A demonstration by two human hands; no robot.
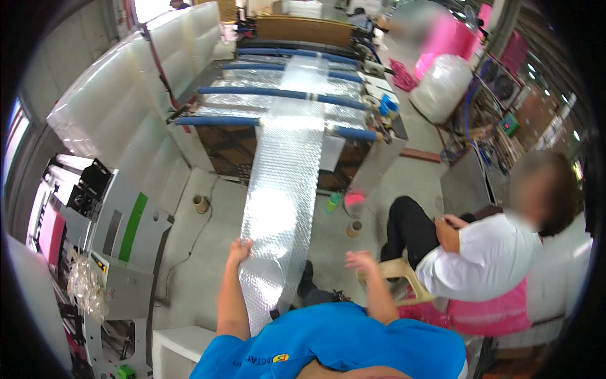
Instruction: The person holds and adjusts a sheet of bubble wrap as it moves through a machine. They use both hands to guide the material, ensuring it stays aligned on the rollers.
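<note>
A long strip of clear, silvery bubble wrap (283,170) runs from the machine's rollers down to my body. My left hand (238,251) pinches its left edge, thumb over the sheet. Off to the right of the strip, my right hand (362,261) is raised in the air, a little blurred, its fingers apart and holding nothing. The strip's lower end passes down beside my blue shirt (334,341), where its end is hidden.
Ahead stands a machine with several blue rollers (278,93). A person in a white shirt (486,259) sits close on the right, by a beige plastic chair (404,271). A grey machine with a green stripe (132,227) stands left. A green bottle (332,202) is on the floor.
</note>
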